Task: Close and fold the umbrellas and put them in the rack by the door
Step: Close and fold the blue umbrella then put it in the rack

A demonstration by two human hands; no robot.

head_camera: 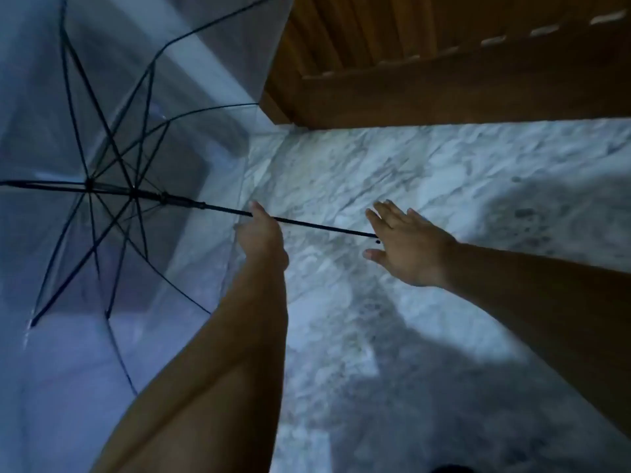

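Observation:
A clear umbrella (pixel 112 138) with black ribs is spread open on the left, its canopy lying sideways near the floor. Its thin black shaft (pixel 321 227) runs right and slightly down from the hub. My left hand (pixel 261 237) grips the shaft near the canopy's edge. My right hand (pixel 406 242) is spread with straight fingers over the shaft's handle end, which it hides; I cannot tell whether it touches it. No rack is in view.
A grey-white marble floor (pixel 426 172) fills the middle and right. A brown wooden door or panel (pixel 444 70) stands along the top right. A pale wall shows through the canopy at the upper left.

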